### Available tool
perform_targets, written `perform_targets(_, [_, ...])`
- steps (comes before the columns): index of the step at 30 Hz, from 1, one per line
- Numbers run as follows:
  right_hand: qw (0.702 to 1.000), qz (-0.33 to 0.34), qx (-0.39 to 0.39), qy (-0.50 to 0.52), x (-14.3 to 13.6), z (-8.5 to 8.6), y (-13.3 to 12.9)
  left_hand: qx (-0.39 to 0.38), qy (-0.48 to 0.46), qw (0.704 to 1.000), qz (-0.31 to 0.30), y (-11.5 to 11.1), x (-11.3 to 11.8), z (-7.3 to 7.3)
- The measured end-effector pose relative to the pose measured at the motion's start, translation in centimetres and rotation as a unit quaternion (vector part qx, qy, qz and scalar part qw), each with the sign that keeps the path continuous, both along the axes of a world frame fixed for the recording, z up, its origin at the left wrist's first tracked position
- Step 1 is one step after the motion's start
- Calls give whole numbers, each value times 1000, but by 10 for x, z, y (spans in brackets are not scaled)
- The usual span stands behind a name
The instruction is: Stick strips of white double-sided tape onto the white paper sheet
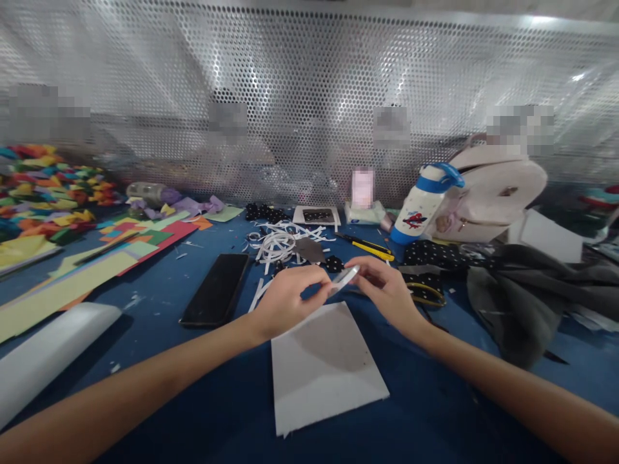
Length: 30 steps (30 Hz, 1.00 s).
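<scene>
Between my two hands, above the far edge of a white board, is a small flat whitish piece, seen nearly edge-on; I cannot make out its kind. My left hand pinches its near left end between thumb and fingers. At its right end, my right hand has thumb and fingers closed on it. The board lies flat on the blue table. White paper strips lie in a tangle just beyond my hands.
A black phone lies left of the board. Coloured paper sheets spread farther left. A yellow cutter knife, scissors with yellow handles, a bottle, a pale backpack and dark fabric are to the right.
</scene>
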State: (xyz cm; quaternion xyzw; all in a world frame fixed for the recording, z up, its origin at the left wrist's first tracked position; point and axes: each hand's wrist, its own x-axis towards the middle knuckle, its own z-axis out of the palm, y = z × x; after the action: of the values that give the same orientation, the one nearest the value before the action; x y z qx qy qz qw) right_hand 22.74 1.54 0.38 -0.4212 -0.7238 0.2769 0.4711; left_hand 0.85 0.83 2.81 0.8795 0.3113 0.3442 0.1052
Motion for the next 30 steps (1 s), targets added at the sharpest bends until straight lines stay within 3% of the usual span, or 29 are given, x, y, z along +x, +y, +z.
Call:
perform_targets(3, [996,46,-37,62,-8,2,-7,-17,-4,1000,0,-2,3,-3])
perform_targets(6, [994,33,-29,96,-14,3,-11,-36,-8,999,3,-4,6,-5])
perform_targets(10, [993,-25,36,106,-20,6,-11,-66,-27,997,6,-8,8,-4])
perform_targets(16, [986,-51,140,68,-30,14,-1,-90,-61,994,10,-10,10,1])
perform_targets(20, [977,-55,202,38,-34,17,4,-49,-84,995,-21,-12,10,1])
perform_targets(25, [987,-1,116,113,-43,27,4,-7,-74,996,-48,-16,6,7])
perform_targets(30, [989,34,58,130,-45,33,11,-77,-99,992,-7,-12,0,1])
